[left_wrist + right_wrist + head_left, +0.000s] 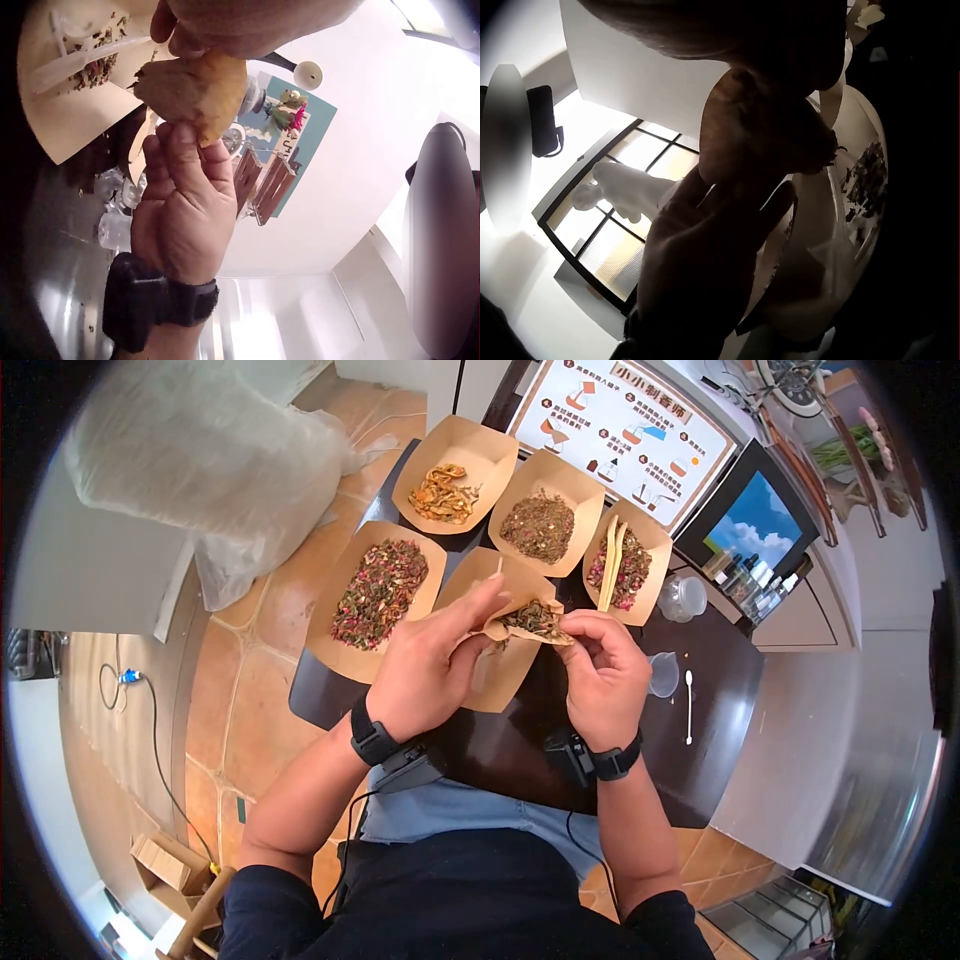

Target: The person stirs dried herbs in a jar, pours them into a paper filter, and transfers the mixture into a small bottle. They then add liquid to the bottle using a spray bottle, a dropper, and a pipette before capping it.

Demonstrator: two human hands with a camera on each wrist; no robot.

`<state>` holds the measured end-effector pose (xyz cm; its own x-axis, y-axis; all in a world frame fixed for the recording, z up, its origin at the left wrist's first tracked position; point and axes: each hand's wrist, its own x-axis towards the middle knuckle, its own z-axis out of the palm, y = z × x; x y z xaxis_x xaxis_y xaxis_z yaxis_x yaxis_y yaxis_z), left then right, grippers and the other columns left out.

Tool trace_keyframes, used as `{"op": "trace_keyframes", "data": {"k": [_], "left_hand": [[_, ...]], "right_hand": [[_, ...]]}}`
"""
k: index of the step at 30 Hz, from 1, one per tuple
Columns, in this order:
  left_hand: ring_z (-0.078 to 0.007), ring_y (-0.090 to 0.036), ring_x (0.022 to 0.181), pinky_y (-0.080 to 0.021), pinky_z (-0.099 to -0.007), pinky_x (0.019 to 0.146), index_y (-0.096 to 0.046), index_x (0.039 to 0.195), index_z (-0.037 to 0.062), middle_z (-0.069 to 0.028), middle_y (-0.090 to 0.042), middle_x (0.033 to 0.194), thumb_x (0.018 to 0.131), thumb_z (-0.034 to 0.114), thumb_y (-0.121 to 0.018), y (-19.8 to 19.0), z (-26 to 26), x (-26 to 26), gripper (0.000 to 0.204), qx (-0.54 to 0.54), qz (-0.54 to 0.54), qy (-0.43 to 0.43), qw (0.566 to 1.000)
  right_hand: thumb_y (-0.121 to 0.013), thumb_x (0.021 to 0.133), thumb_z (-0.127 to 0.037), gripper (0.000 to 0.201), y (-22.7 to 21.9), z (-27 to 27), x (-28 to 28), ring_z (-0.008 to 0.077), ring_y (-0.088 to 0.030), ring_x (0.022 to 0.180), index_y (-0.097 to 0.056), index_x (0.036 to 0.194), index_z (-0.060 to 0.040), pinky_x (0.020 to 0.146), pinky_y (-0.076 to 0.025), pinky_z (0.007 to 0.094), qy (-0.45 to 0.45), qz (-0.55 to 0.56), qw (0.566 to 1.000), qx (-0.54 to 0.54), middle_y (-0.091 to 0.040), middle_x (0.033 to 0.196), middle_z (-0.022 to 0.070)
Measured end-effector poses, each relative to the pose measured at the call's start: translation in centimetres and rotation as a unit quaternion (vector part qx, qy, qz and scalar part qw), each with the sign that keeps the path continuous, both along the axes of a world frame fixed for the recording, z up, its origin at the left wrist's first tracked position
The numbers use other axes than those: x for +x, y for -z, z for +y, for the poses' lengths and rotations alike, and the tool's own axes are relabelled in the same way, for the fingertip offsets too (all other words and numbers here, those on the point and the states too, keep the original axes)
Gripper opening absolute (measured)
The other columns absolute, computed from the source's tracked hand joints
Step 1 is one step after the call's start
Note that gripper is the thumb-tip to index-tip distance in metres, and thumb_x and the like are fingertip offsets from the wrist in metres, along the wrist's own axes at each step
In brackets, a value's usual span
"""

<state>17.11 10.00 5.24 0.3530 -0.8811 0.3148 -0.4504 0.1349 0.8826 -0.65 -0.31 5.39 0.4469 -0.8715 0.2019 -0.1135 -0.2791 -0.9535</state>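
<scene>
A small tan paper pouch (510, 622), its open mouth showing dried brown-green leaves (535, 620), is held between both hands above a paper tray (495, 685). The left hand (430, 660) grips its left side between thumb and fingers. The right hand (605, 675) pinches its right edge with thumb and fingertips. In the left wrist view, the right hand (184, 202) pinches the pouch (199, 94) from below and the left hand (255, 26) holds it from above. The right wrist view is dark; there the left hand (697, 262) touches the pouch (742, 135).
Around the hands stand trays of dried petals (380, 595), orange peel-like pieces (445, 493) and brown bits (540, 527). Wooden tongs (613, 565) lie on a right-hand tray. A clear jar (682, 599), plastic cup (662, 674) and white stick (689, 707) are further right.
</scene>
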Motion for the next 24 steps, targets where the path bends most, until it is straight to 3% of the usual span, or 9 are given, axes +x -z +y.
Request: {"op": "trace_keyframes", "data": {"k": [3, 5, 8, 12, 14, 17, 24], "left_hand": [[-0.0323, -0.074, 0.102, -0.059, -0.0372, 0.085, -0.067, 0.127, 0.0028, -0.0168, -0.074, 0.115, 0.087, -0.005, -0.068, 0.5, 0.4, 0.1, 0.041, 0.030, 0.022, -0.008, 0.999], [-0.0313, -0.074, 0.101, -0.059, -0.0362, 0.085, -0.073, 0.110, 0.0011, -0.0157, -0.075, 0.114, 0.084, -0.003, -0.073, 1.4, 0.3, 0.3, 0.026, -0.015, 0.004, -0.027, 1.000], [-0.0265, -0.072, 0.108, -0.057, -0.0339, 0.089, -0.074, 0.106, 0.0004, -0.0150, -0.074, 0.119, 0.084, -0.009, -0.071, 0.6, 0.1, 0.7, 0.024, -0.016, -0.056, -0.003, 0.998], [-0.0254, -0.072, 0.102, -0.057, -0.0335, 0.086, -0.075, 0.103, 0.0017, -0.0132, -0.074, 0.114, 0.083, -0.010, -0.072, 0.2, -0.3, 0.5, 0.023, -0.033, -0.050, -0.018, 0.998], [-0.0277, -0.072, 0.095, -0.057, -0.0347, 0.081, -0.075, 0.100, 0.0033, -0.0115, -0.073, 0.105, 0.082, -0.005, -0.074, 0.5, -0.4, 1.0, 0.019, -0.050, -0.040, -0.044, 0.997], [-0.0268, -0.072, 0.094, -0.057, -0.0338, 0.080, -0.076, 0.100, 0.0030, -0.0110, -0.073, 0.105, 0.082, -0.005, -0.074, 0.6, -0.2, 1.1, 0.019, -0.044, -0.030, -0.038, 0.998], [-0.0265, -0.072, 0.092, -0.058, -0.0334, 0.078, -0.075, 0.100, 0.0026, -0.0105, -0.072, 0.108, 0.083, -0.007, -0.073, -0.1, -0.2, 1.5, 0.020, -0.039, -0.028, -0.043, 0.998]], "right_hand": [[-0.066, 0.092, 0.011, 0.012, 0.1, 0.1, -0.2, 0.0117, -0.065, 0.089, -0.069, 0.100, 0.0029, 0.077, -0.052, 0.0250, -0.002, -0.019, 1.000, -0.005, -0.070, 0.102, 0.0079], [-0.065, 0.090, 0.013, 0.014, 0.1, 0.1, -0.1, 0.0124, -0.066, 0.090, -0.070, 0.100, 0.0027, 0.077, -0.053, 0.0255, -0.006, -0.017, 1.000, -0.007, -0.070, 0.102, 0.0085], [-0.065, 0.088, 0.014, 0.020, 0.1, 0.4, 0.3, 0.0144, -0.067, 0.090, -0.070, 0.103, 0.0022, 0.079, -0.054, 0.0269, -0.020, 0.009, 1.000, -0.021, -0.070, 0.101, 0.0094], [-0.066, 0.084, 0.016, 0.032, -0.2, 0.6, 1.0, 0.0176, -0.069, 0.090, -0.070, 0.112, 0.0006, 0.082, -0.055, 0.0288, -0.020, 0.026, 0.999, -0.016, -0.070, 0.099, 0.0100], [-0.066, 0.084, 0.016, 0.040, 0.0, 0.3, 0.7, 0.0159, -0.069, 0.090, -0.068, 0.120, -0.0007, 0.082, -0.056, 0.0286, -0.002, 0.029, 1.000, -0.004, -0.071, 0.098, 0.0089], [-0.067, 0.087, 0.015, 0.045, -0.5, 0.1, 0.6, 0.0114, -0.068, 0.089, -0.064, 0.129, -0.0005, 0.083, -0.055, 0.0274, 0.020, 0.036, 0.999, 0.023, -0.073, 0.097, 0.0063], [-0.067, 0.088, 0.014, 0.041, -1.1, -0.3, 1.0, 0.0107, -0.068, 0.089, -0.065, 0.126, -0.0003, 0.082, -0.056, 0.0264, 0.033, 0.021, 0.999, 0.027, -0.073, 0.097, 0.0055]]}}
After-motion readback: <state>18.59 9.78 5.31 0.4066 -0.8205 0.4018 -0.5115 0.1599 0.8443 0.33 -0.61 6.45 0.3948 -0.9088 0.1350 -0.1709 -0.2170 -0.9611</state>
